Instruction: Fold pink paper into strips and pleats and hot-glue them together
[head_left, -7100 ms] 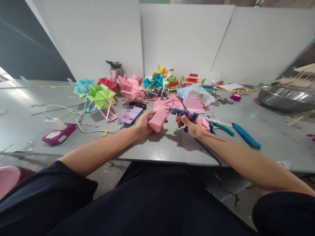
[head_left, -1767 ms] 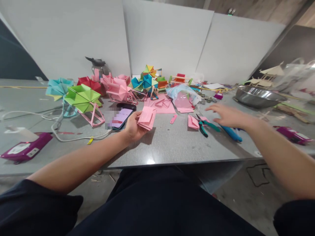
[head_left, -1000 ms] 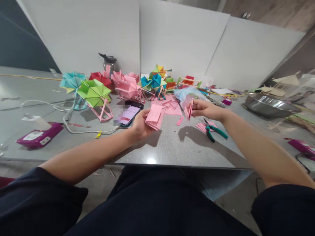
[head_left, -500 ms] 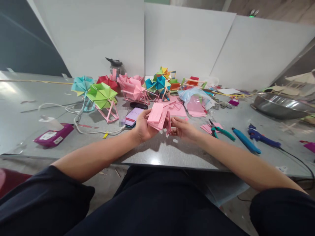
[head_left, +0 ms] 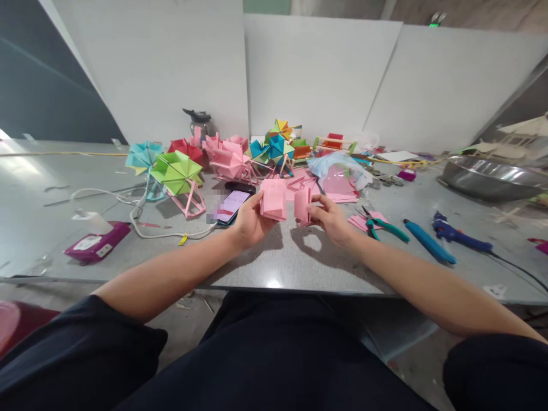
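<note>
Your left hand [head_left: 249, 224], just left of the frame's centre, is closed around a stack of folded pink paper [head_left: 274, 199], thumb on its near face. Your right hand [head_left: 329, 218], just right of centre, pinches a smaller folded pink piece [head_left: 302, 205] between thumb and fingers; the two pink pieces sit close together, though you cannot tell whether they touch. Both are held above the grey table [head_left: 278, 257].

Just left of your left hand lies a phone [head_left: 232, 201] with its screen lit, the writing on it blurred. At the lower left, a magenta pack [head_left: 96, 246] carries a white label, too small to read. To the right of your right hand lie green-handled pliers [head_left: 380, 224], a blue-handled tool [head_left: 428, 249] and a blue glue gun [head_left: 460, 238]. Colourful paper pinwheels [head_left: 177, 170] stand behind, above centre-left.
</note>
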`<state>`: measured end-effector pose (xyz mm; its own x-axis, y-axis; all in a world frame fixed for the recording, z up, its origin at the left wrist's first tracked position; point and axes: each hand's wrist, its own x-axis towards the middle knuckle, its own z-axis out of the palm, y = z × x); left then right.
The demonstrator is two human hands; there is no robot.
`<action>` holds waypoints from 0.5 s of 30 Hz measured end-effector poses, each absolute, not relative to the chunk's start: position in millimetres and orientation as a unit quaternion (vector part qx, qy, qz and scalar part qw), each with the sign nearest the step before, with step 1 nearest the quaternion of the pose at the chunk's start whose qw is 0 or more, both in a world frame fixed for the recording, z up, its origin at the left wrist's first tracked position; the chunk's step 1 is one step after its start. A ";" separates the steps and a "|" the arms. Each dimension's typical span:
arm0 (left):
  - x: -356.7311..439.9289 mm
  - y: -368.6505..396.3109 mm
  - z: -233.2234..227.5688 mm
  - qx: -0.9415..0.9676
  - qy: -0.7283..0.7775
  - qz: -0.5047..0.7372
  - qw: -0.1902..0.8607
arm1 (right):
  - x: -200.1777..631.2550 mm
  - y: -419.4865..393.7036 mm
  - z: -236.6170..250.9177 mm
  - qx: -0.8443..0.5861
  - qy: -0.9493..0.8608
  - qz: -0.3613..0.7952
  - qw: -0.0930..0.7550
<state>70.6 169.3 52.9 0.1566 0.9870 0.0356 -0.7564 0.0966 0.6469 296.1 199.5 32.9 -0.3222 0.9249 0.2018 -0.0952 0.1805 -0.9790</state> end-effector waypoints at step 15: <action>68.5 173.1 37.9 0.343 0.234 0.592 0.691 | 295.0 198.8 29.7 -0.316 -0.656 0.436 0.529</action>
